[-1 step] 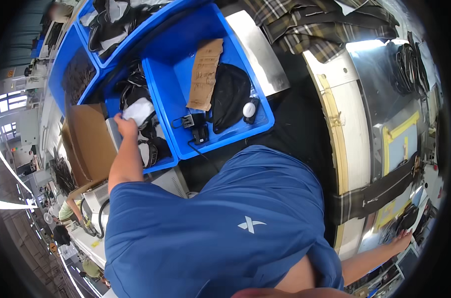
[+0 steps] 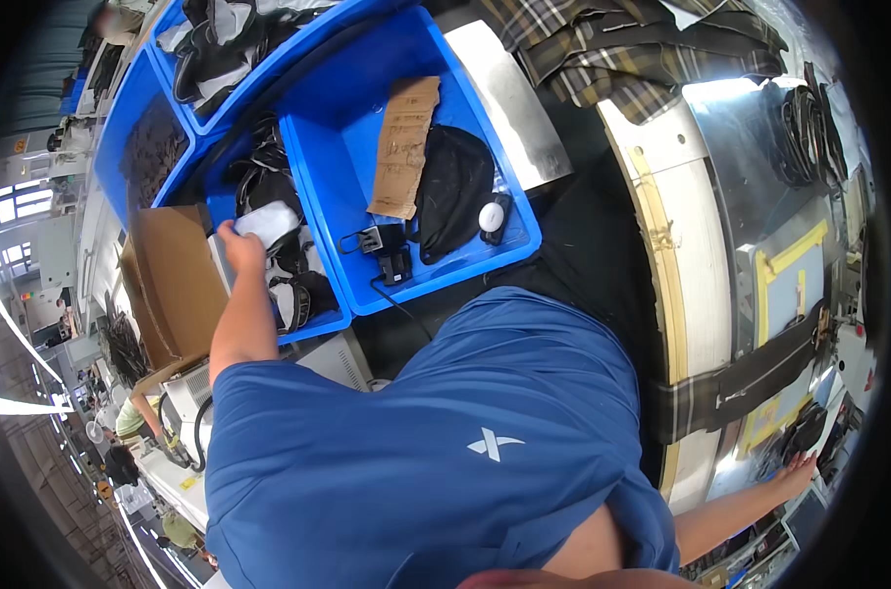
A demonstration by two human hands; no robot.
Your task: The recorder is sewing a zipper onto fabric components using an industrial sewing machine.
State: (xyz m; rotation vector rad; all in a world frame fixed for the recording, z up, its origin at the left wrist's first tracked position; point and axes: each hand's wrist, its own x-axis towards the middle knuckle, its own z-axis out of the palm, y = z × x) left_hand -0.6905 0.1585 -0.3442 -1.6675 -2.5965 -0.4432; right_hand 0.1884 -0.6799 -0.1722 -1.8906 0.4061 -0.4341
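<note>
My left hand (image 2: 243,249) reaches into a narrow blue bin on the left. Its fingers are closed on the edge of a white fabric piece (image 2: 269,224), which lies over black-and-white cut pieces (image 2: 290,296) in that bin. Far out to the right, my right hand (image 2: 795,477) rests by the worktable, fingers stretched out, close to a small dark bundle (image 2: 807,434). I see nothing held in it, though it is small at the picture's rim.
A wider blue bin (image 2: 342,147) holds a cardboard strip (image 2: 404,147), a black cloth bag (image 2: 457,187) and a black adapter (image 2: 394,263). An open cardboard box (image 2: 176,285) stands left of my arm. Plaid fabric (image 2: 602,49) lies at the back; a plaid strip (image 2: 730,388) crosses the right-hand table.
My left hand has shifted slightly left, and the white fabric piece has moved with it and lies flatter. My right hand stays about where it was.
</note>
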